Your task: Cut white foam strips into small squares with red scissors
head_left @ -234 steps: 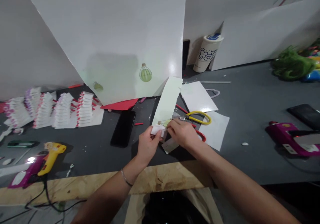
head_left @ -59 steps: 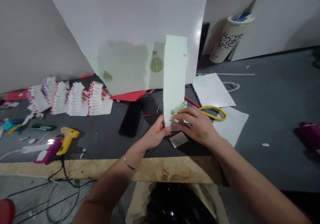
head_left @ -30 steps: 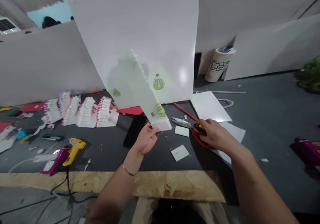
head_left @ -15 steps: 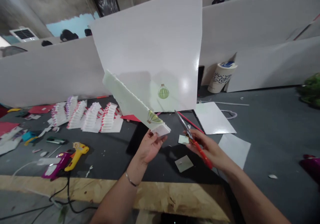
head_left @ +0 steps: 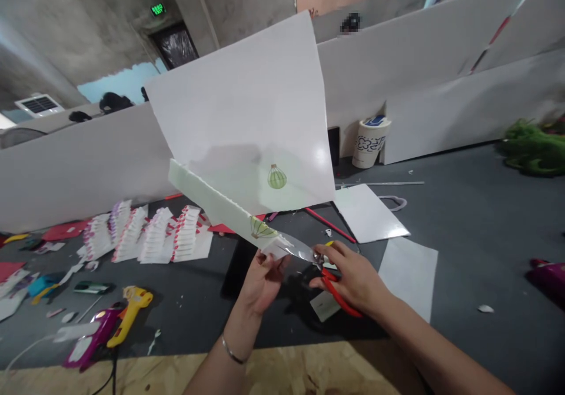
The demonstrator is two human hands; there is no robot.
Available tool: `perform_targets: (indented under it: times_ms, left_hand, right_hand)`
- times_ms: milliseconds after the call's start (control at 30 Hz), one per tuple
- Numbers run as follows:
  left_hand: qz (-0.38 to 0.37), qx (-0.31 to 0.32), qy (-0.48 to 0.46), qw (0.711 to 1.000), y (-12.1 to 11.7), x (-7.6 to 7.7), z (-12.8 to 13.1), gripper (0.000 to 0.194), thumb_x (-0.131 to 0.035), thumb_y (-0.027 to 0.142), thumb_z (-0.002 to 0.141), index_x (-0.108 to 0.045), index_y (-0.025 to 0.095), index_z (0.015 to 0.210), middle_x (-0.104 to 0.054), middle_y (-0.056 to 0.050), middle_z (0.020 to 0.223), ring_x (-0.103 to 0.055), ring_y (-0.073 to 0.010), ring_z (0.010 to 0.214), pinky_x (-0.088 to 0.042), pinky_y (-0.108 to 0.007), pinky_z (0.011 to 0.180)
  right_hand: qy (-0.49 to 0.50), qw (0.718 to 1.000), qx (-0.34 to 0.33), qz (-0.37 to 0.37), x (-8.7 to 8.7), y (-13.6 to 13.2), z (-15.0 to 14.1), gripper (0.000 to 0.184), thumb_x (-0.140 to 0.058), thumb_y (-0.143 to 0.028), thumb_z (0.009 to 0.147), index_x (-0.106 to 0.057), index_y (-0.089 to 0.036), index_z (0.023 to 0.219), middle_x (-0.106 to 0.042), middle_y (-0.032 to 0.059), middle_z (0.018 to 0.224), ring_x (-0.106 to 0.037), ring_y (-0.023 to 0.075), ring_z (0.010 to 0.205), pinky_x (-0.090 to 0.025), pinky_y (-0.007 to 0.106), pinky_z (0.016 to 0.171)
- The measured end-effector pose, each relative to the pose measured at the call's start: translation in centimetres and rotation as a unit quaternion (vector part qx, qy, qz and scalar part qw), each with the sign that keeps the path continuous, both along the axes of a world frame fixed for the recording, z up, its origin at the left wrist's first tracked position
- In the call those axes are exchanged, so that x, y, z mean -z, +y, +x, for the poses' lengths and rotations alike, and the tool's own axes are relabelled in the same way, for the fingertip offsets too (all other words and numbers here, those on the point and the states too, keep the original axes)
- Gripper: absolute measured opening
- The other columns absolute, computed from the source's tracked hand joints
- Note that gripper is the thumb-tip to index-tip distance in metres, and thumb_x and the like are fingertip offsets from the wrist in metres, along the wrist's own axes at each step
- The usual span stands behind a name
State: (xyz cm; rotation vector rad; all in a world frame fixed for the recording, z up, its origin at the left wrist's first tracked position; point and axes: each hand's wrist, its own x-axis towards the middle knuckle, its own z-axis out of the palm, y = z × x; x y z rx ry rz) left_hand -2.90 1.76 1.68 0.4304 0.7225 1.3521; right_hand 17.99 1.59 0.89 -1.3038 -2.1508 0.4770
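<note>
My left hand [head_left: 265, 280] pinches the lower corner of a large white sheet of card [head_left: 238, 112], held up above the dark table. A strip of the sheet with a torn-looking edge folds toward me on the left. Green hot-air balloon prints show on the sheet and on the strip. In my right hand [head_left: 353, 274] is a pair of scissors [head_left: 338, 295] with red handles. Its blades are apart and meet the card's edge just beside my left fingertips. Small pale paper pieces [head_left: 325, 305] lie under my right hand.
Several ruffled red-and-white paper pieces [head_left: 152, 236] lie at the left, near a yellow glue gun [head_left: 132, 315] and a purple device [head_left: 90, 342]. White sheets [head_left: 371, 212] lie to the right. A patterned paper cup [head_left: 369, 143] stands by the partition [head_left: 432, 89]; green fuzzy material [head_left: 534, 148] is at far right.
The scissors have moved left to the card's edge beside my left hand, and their blades have opened. The card sits lower and leans more to the left in view.
</note>
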Motion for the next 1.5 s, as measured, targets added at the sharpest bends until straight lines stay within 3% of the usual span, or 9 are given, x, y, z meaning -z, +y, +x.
perform_targets:
  times_ms: [333,633,900,1033,1200,1367,1500]
  left_hand:
    - [0.009,-0.001,0.014,1.000,-0.1,0.0,-0.3,0.033,-0.084,0.017,0.063,-0.068,0.022,0.092,-0.073,0.000,0.096,-0.068,-0.0147,0.092,-0.051,-0.028,0.091]
    - [0.011,-0.004,0.020,1.000,-0.2,0.2,-0.5,0.025,-0.083,0.016,0.064,-0.067,0.020,0.083,-0.074,0.001,0.088,-0.069,-0.0131,0.086,-0.053,-0.026,0.085]
    - [0.019,0.026,0.045,0.998,-0.5,0.5,0.3,0.031,-0.085,0.020,0.061,-0.069,0.019,0.087,-0.073,-0.002,0.093,-0.068,-0.0139,0.084,-0.053,-0.026,0.084]
    - [0.023,0.026,0.039,0.999,-0.5,0.8,0.4,0.030,-0.085,0.019,0.062,-0.069,0.020,0.087,-0.074,-0.002,0.092,-0.068,-0.0138,0.087,-0.053,-0.027,0.086]
    - [0.031,0.037,0.027,0.998,-0.4,0.9,0.4,0.024,-0.083,0.019,0.065,-0.069,0.020,0.085,-0.074,-0.001,0.090,-0.068,-0.0144,0.089,-0.051,-0.030,0.089]
    - [0.035,0.033,0.036,0.998,-0.4,1.0,0.3,0.025,-0.083,0.019,0.065,-0.069,0.021,0.086,-0.074,0.000,0.091,-0.067,-0.0141,0.090,-0.050,-0.030,0.090]
    - [0.045,0.044,0.049,0.997,-0.6,1.0,0.5,0.027,-0.083,0.021,0.065,-0.069,0.020,0.088,-0.073,-0.002,0.093,-0.067,-0.0157,0.089,-0.049,-0.033,0.092]
  right_hand:
    - [0.019,1.000,-0.007,0.006,0.5,0.0,-0.1,0.044,-0.067,-0.048,0.078,-0.064,-0.023,0.115,-0.065,0.0069,0.091,-0.065,0.0200,0.069,-0.052,0.031,0.063]
    - [0.027,0.999,-0.024,0.033,0.5,-0.1,0.0,0.042,-0.059,-0.051,0.085,-0.062,-0.020,0.113,-0.066,0.0061,0.083,-0.062,0.0171,0.058,-0.050,0.029,0.059]
    - [-0.007,1.000,-0.008,0.021,-0.2,0.0,-0.3,0.049,-0.063,-0.052,0.080,-0.060,-0.019,0.116,-0.066,0.0108,0.097,-0.068,0.0256,0.082,-0.052,0.034,0.066]
    - [0.000,1.000,-0.004,0.017,0.1,0.0,-0.4,0.049,-0.063,-0.053,0.080,-0.062,-0.018,0.113,-0.067,0.0092,0.094,-0.068,0.0229,0.073,-0.051,0.032,0.063]
    - [0.013,0.998,0.005,0.063,0.9,0.1,-0.5,0.046,-0.059,-0.054,0.083,-0.063,-0.017,0.109,-0.067,0.0072,0.085,-0.064,0.0179,0.061,-0.048,0.028,0.058]
    - [0.034,0.995,-0.004,0.092,1.2,0.1,-0.4,0.043,-0.056,-0.052,0.086,-0.063,-0.017,0.109,-0.067,0.0074,0.083,-0.062,0.0167,0.061,-0.048,0.027,0.059]
    - [0.022,0.996,0.006,0.083,1.1,0.0,-0.6,0.045,-0.059,-0.053,0.083,-0.061,-0.018,0.111,-0.066,0.0089,0.089,-0.065,0.0206,0.074,-0.049,0.029,0.063]
